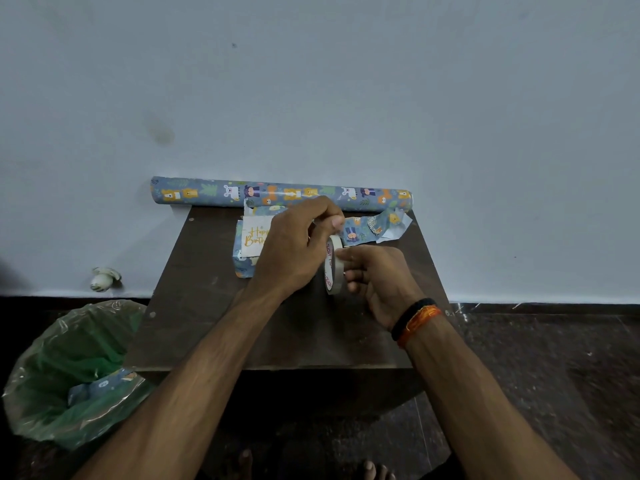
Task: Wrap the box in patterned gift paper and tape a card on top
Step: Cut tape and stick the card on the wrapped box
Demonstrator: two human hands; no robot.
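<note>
A box wrapped in blue animal-print paper point(243, 263) lies on the small dark table point(207, 306), partly hidden by my left hand. A white card with orange "Happy Birthday" lettering point(254, 236) lies on top of it. My right hand point(377, 282) grips a roll of pale tape point(333, 264), held upright above the table. My left hand point(298, 244) pinches at the top edge of the roll with thumb and fingers.
A roll of the same gift paper point(277, 194) lies along the table's far edge against the wall. A torn paper scrap point(377, 226) sits at the back right. A green-lined bin point(69, 375) with paper scraps stands on the floor at left.
</note>
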